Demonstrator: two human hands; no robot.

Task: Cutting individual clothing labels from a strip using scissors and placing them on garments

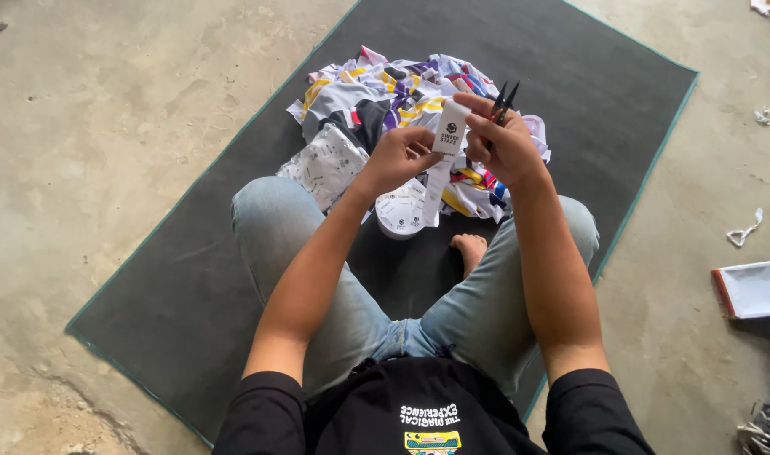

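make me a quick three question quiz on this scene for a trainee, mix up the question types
1. True or false: the right hand holds a pair of small black snips as well as the top of the white label strip.
2. Multiple choice: what does the roll of label strip rest beside? A. a metal bucket B. a pile of colourful fabric C. a stack of plates
3. Fill in: the person sits on a dark ____ with a green edge, laid on the concrete floor.

Key
1. True; the left hand also pinches the strip.
2. B
3. mat
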